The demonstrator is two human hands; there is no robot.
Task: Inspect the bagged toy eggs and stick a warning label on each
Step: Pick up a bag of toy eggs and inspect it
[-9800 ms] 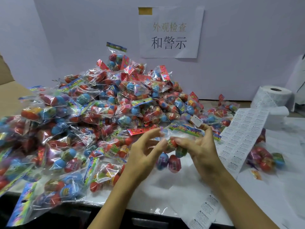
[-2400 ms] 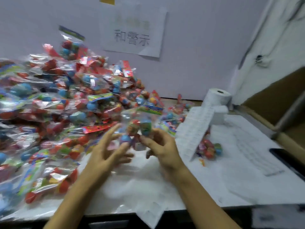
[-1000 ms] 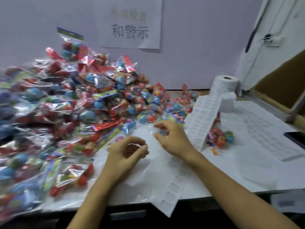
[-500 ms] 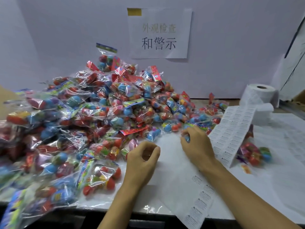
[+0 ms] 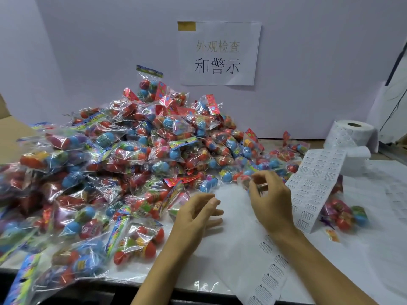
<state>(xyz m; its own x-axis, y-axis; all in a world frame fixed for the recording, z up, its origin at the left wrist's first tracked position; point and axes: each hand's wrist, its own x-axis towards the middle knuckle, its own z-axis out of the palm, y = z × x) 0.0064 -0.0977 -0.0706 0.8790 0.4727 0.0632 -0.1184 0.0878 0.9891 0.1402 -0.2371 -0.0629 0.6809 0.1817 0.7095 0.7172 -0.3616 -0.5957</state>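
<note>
**Both hands at the near edge of the egg heap**

Right hand (image 5: 272,201) raised just off the bench (image 5: 363,260), fingers and thumb curled toward each other at the front edge of the heap of bagged toy eggs (image 5: 123,164). Cannot tell whether this grip has hold of a bag: blurred, with clear film right at the fingertips. Left hand (image 5: 196,214) low beside it, fingers loosely curled, grip holding nothing, palm resting on white paper. Heap spread left of and beyond both hands, bags closest to the left hand touching it. Strip of warning labels (image 5: 317,186) just right of the right hand, running back to a roll (image 5: 352,134) beyond. 1 separate bag of eggs (image 5: 343,214) further right, partly under the strip. Paper sign (image 5: 220,53) on the wall behind.
</note>
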